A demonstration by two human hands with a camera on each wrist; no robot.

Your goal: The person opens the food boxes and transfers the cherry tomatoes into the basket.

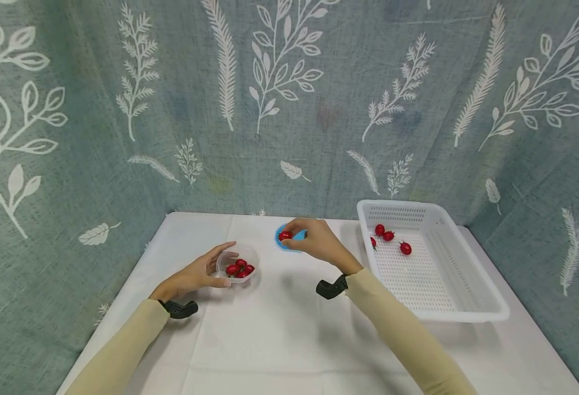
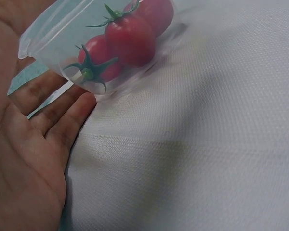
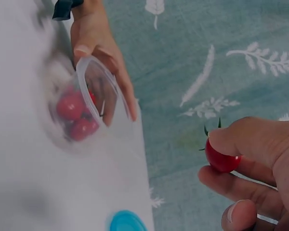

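My left hand (image 1: 197, 274) cups a clear plastic bowl (image 1: 254, 258) on the white tablecloth, thumb on the near side and straight fingers along the far side. Several red cherry tomatoes (image 1: 240, 267) with green stems lie in it. The left wrist view shows my open palm (image 2: 33, 159) against the bowl's wall (image 2: 53, 33). My right hand (image 1: 300, 230) pinches one cherry tomato (image 1: 285, 236) between thumb and fingers, just above a small blue disc (image 1: 289, 247). In the right wrist view the pinched tomato (image 3: 221, 161) sits in my fingertips (image 3: 231, 142), with the bowl (image 3: 98, 72) beyond.
A white perforated basket (image 1: 467, 315) stands at the right of the table with several cherry tomatoes (image 1: 405, 248) near its far end. A leaf-patterned teal cloth closes off the back and both sides. The table's front edge is close to me.
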